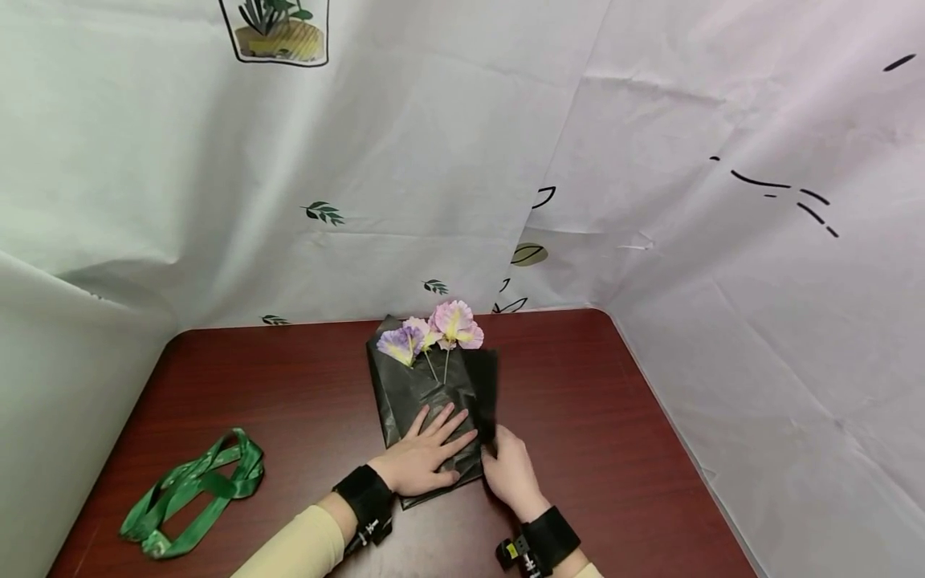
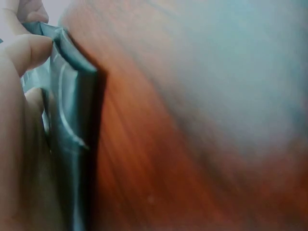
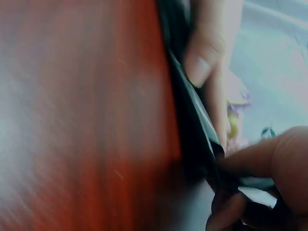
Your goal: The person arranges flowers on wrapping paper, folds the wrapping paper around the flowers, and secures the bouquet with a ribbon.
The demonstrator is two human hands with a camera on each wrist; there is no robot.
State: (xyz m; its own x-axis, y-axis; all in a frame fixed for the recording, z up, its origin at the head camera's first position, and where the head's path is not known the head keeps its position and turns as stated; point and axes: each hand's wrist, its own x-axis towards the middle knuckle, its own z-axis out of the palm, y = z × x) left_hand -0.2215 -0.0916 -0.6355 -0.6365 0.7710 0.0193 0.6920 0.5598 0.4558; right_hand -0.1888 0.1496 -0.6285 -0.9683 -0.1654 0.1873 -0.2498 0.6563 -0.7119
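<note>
A sheet of black wrapping paper lies folded on the table, its lower edge also close up in the left wrist view as a dark fold. Pink and purple flowers on thin stems stick out at its top. Flat on the paper, with fingers spread, my left hand presses it down. My right hand pinches the paper's right side near the lower corner. In the right wrist view its thumb and finger grip the dark edge, and the left thumb is beside it. The lower stems are hidden by the paper.
A bundle of green ribbon lies in loose loops on the left of the dark red table. White printed cloth hangs behind the table and along both sides.
</note>
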